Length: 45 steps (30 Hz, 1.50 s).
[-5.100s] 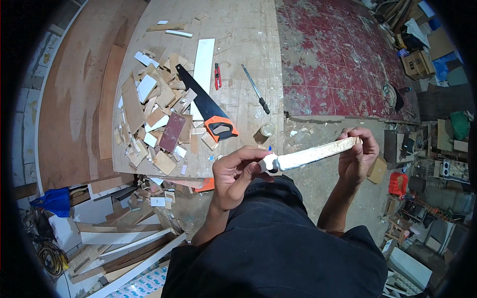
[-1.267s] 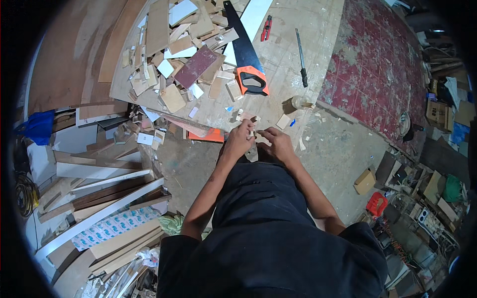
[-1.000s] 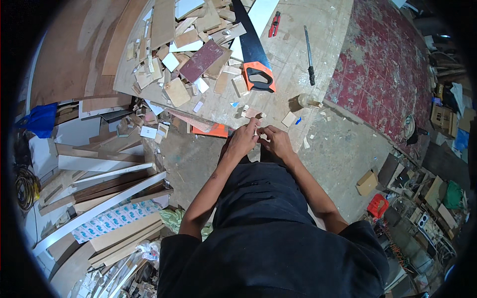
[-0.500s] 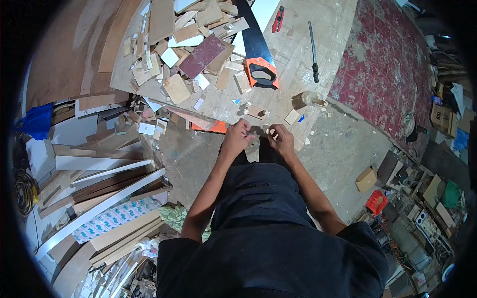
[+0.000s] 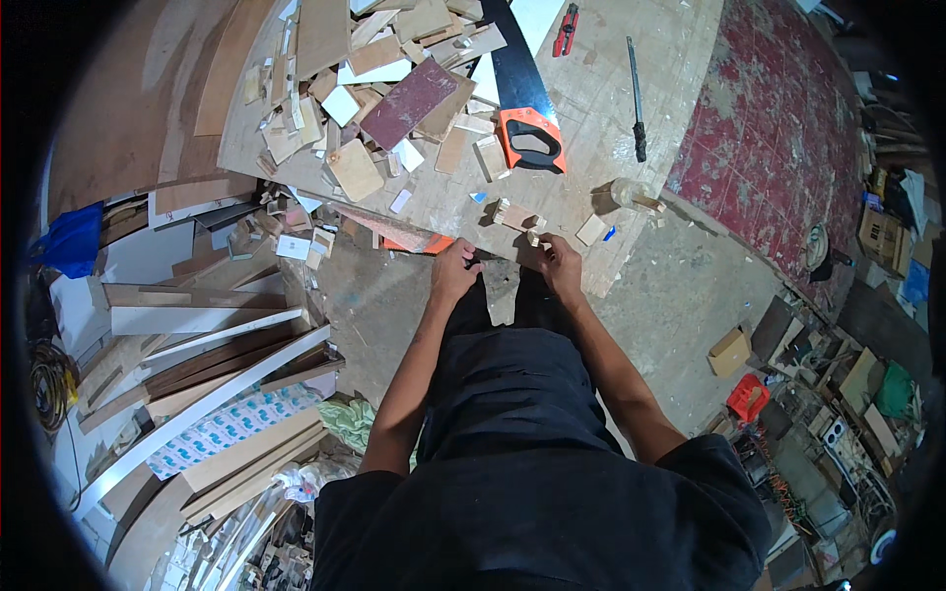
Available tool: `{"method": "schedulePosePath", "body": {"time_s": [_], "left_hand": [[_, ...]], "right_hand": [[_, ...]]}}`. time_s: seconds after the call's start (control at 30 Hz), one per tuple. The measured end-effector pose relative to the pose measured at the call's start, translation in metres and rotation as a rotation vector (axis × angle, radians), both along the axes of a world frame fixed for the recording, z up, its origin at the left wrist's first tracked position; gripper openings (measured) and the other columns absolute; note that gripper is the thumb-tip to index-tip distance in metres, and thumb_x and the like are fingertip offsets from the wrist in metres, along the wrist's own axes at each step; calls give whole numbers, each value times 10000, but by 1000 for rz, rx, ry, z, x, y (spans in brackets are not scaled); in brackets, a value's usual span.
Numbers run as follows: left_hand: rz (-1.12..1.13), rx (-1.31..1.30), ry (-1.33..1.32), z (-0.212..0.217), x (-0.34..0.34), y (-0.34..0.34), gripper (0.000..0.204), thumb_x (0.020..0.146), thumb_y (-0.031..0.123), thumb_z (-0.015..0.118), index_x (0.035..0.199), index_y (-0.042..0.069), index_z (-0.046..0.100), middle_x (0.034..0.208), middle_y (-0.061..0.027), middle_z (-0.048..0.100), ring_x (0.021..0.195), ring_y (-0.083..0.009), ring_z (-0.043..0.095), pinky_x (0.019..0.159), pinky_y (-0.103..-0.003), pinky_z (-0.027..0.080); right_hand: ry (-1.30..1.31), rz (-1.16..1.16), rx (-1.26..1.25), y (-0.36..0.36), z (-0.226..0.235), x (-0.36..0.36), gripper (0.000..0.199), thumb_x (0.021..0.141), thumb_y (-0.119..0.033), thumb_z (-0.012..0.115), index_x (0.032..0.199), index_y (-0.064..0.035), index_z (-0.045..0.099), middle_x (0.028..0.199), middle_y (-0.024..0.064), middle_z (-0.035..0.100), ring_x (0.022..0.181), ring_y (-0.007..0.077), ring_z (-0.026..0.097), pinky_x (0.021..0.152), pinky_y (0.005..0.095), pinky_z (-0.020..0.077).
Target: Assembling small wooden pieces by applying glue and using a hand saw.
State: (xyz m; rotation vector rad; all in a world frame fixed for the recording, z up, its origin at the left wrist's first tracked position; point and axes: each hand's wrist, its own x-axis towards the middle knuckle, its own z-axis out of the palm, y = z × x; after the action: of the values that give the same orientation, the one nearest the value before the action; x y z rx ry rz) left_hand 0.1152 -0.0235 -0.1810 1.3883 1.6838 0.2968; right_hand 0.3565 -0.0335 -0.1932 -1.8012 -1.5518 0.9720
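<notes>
Counted items on and around one bench [image 5: 586, 103].
One handsaw [image 5: 524, 89], one red-and-black cutter [image 5: 566, 30], one slim metal tool [image 5: 636, 103] with a dark handle, one jar [image 5: 625, 191], one maroon board [image 5: 410, 103] and two small blue scraps [image 5: 610, 233]; the heaped wood offcuts [image 5: 355, 170] overlap too closely to count. Two hands: one left hand [image 5: 455, 273], one right hand [image 5: 563, 269]. Elsewhere, one blue bag [image 5: 71, 243] and one red plastic crate [image 5: 749, 396].
</notes>
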Motion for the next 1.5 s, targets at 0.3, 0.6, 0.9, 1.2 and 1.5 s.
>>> {"method": "schedulePosePath", "body": {"time_s": [0.3, 0.6, 0.9, 1.2, 1.5], "left_hand": [[-7, 48, -10, -2, -12, -6, 394, 672, 120, 874, 937, 38, 594, 811, -94, 651, 720, -241, 648, 676, -372, 522], [-40, 44, 46, 5, -14, -5, 386, 679, 133, 871, 934, 29, 600, 816, -93, 654, 728, -238, 649, 690, -361, 522], [-19, -18, 13, 5, -11, 0, 384, 673, 144, 876, 921, 26, 607, 835, -106, 669, 728, -251, 663, 689, -367, 530], [-28, -10, -22, 3, -11, 0, 392, 664, 152, 884, 917, 24, 615, 848, -112, 682, 748, -256, 674, 696, -362, 540], [-68, -25, -10, 3, -9, 3, 386, 674, 166, 888, 911, 11, 626, 818, -116, 683, 729, -226, 670, 690, -340, 552]], "right_hand": [[12, -95, -14, 1, -4, -10, 233, 827, -41, 709, 1053, -48, 652, 913, 144, 703, 661, 250, 690, 610, 364, 547], [6, -111, -1, 4, -12, -12, 235, 834, -22, 712, 1063, -14, 658, 859, 120, 709, 625, 176, 669, 572, 315, 530], [8, -120, -58, 7, 1, -11, 290, 828, -128, 764, 1072, -11, 660, 903, 159, 707, 688, 244, 708, 625, 347, 558], [-3, -131, -9, 3, 20, -10, 322, 828, -228, 799, 1039, -19, 674, 923, 130, 708, 657, 214, 702, 582, 326, 552], [12, -63, 112, 9, 12, -12, 192, 850, -137, 763, 993, -35, 685, 896, 127, 701, 610, 207, 678, 560, 329, 531]]}}
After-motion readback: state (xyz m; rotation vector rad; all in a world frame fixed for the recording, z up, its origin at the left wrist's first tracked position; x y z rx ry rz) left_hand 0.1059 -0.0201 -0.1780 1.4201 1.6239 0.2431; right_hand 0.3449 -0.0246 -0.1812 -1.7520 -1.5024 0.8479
